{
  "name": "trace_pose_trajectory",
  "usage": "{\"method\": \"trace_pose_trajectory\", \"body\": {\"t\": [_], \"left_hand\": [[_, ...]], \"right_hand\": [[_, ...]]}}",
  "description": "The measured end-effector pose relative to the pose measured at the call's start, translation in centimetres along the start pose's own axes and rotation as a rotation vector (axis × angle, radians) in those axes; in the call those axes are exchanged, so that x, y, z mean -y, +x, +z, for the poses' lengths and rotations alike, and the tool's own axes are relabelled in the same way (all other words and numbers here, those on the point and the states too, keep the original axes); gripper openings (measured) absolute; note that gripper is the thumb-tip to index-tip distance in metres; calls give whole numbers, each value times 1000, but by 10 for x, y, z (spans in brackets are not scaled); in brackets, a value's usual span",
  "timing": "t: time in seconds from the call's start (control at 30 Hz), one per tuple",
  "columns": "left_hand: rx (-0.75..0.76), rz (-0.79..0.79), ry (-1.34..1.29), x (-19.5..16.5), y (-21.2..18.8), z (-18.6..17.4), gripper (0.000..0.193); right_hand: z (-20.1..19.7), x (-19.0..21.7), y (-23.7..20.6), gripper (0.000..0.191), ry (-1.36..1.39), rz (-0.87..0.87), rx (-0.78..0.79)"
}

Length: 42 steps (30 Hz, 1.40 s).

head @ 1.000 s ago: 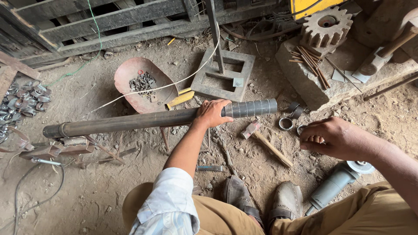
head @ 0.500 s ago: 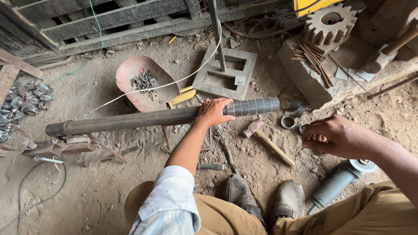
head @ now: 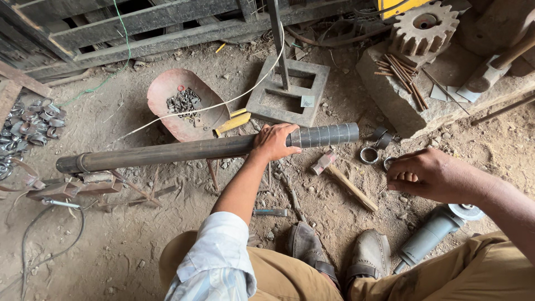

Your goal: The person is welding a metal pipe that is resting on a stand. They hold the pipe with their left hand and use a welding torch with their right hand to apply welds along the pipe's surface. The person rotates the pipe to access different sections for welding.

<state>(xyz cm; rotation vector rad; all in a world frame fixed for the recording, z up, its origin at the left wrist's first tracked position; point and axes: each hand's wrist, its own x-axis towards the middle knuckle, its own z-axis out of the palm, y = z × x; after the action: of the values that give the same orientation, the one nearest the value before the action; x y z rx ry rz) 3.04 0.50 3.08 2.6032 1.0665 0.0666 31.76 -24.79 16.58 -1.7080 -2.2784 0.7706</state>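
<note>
Pipe (head: 184, 151) lay mid-frame; our left hand (head: 274, 142) wrapped it, fingers closed. Right hand (head: 432, 175), fingers curled, hovered by rings (head: 369, 155); contents unclear. We judged firm grip best.

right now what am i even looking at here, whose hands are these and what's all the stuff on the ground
There is no machine here. The picture comes from a camera worn on a person's head, looking down at their own two bare hands, knees and shoes as they crouch over a dirt floor.

The left hand has its grip closed around a long dark metal pipe that lies across the view; past the hand the pipe's end is marked into rings. The right hand is curled low over the ground beside some small metal rings; whether it holds one I cannot tell.

Around them: a hammer below the pipe, an angle grinder by the right knee, a rusty pan of small metal bits, a square metal stand, a large gear on a stone block, and a pile of rings at far left.
</note>
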Motion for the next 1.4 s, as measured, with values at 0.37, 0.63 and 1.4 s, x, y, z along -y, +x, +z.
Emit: {"method": "trace_pose_trajectory", "body": {"t": [0.37,0.63,1.4], "left_hand": [[11,-11,28,4,2,9,89],[-4,9,71,9,4,14,91],[-55,1,20,8,1,17,83]], "right_hand": [[2,-3,0,23,-12,-3,20],[2,-3,-1,25,-9,30,34],[2,-5,0,28,-37,20,53]]}}
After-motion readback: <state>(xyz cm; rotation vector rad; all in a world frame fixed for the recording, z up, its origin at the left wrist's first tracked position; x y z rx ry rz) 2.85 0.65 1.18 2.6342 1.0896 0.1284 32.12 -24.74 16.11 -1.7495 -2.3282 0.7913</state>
